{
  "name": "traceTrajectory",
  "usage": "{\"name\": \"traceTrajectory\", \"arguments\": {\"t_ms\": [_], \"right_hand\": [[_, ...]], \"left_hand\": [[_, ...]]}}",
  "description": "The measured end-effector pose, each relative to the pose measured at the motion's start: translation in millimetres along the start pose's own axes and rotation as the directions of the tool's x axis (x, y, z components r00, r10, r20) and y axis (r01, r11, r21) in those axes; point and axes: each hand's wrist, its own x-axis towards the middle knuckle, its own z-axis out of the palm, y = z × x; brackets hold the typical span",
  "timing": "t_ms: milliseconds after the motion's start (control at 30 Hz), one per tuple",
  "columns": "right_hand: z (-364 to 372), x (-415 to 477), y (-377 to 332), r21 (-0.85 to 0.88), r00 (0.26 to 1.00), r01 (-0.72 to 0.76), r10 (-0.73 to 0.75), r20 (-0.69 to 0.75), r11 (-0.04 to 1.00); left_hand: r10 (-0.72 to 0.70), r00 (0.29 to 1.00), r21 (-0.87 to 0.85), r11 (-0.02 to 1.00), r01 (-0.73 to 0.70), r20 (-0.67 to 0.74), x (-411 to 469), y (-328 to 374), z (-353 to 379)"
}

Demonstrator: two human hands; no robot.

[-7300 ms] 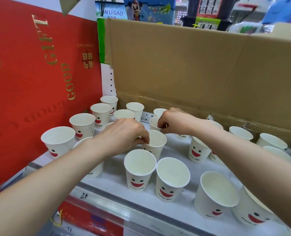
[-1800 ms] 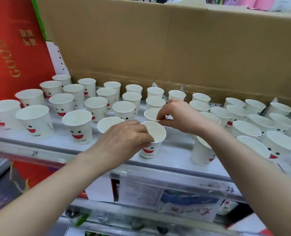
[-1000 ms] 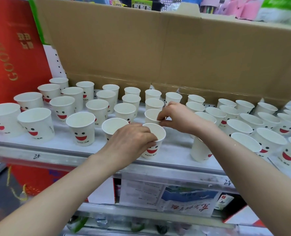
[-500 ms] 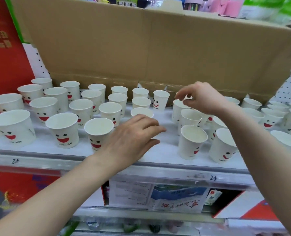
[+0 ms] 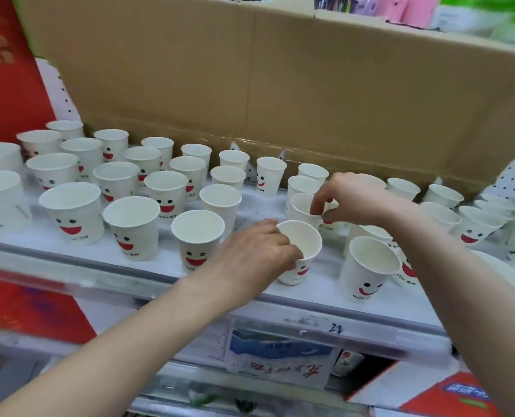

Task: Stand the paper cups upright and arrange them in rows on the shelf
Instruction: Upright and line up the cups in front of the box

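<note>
Paper cups (image 5: pixel 304 245) held in left grip (image 5: pixel 250 257), right grip (image 5: pixel 355 197).

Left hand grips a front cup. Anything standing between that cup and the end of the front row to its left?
Nothing visible. Between the held cup and the last front-row cup lies only the left hand itself, gripping the held cup over the shelf.

The paper cups (image 5: pixel 72 212) are thin white paper, matt outside and faintly sheened inside, with printed faces. Behind them the cardboard box (image 5: pixel 280 85) is brown, matt and creased. In front of the box, the shelf (image 5: pixel 259 204) looks like pale metal, its edge under a glossy clear plastic strip (image 5: pixel 355 328).
</note>
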Motion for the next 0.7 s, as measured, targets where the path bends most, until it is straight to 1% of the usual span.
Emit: {"name": "traceTrajectory", "arguments": {"t_ms": [67,167,233,333,400,467,533,633,700], "right_hand": [[5.1,5.3,-3.8,0.053,0.998,0.051,-0.05,-0.031,0.997],[13.0,13.6,-12.8,0.127,0.991,0.109,-0.097,-0.096,0.986],[17.9,18.8,-19.5,0.183,0.983,0.134,-0.108,-0.146,0.974],[21.4,21.9,-24.3,0.215,0.978,0.137,-0.098,-0.183,0.967],[20.3,19.0,-20.9,0.233,0.983,0.126,-0.089,-0.163,0.964],[17.3,13.4,-14.2,0.24,0.99,0.111,-0.086,-0.112,0.965],[16.1,8.3,-7.2,0.211,0.995,0.088,-0.073,-0.075,0.974],[16.7,4.1,-1.4,0.143,0.994,0.067,-0.054,-0.092,0.988],[17.5,3.9,-1.8,0.138,0.992,0.069,-0.053,-0.113,0.988]], "left_hand": [[-0.048,0.998,-0.02,0.999,0.049,0.047,-5.7,-2.4,-7.7],[-0.104,0.992,-0.035,0.994,0.107,0.071,-14.2,-7.2,-17.8],[-0.147,0.984,-0.046,0.987,0.152,0.104,-16.7,-8.9,-22.4],[-0.196,0.967,-0.073,0.975,0.209,0.162,-18.4,-9.3,-24.7],[-0.2,0.963,-0.081,0.973,0.218,0.183,-18.2,-7.8,-24.2],[-0.206,0.959,-0.095,0.969,0.227,0.194,-17.2,-6.2,-23.8],[-0.208,0.958,-0.113,0.966,0.233,0.199,-15.6,-6.0,-24.1],[-0.183,0.962,-0.138,0.967,0.213,0.202,-13.6,-7.7,-24.7],[-0.173,0.962,-0.14,0.969,0.206,0.213,-13.8,-9.2,-26.0]]}}
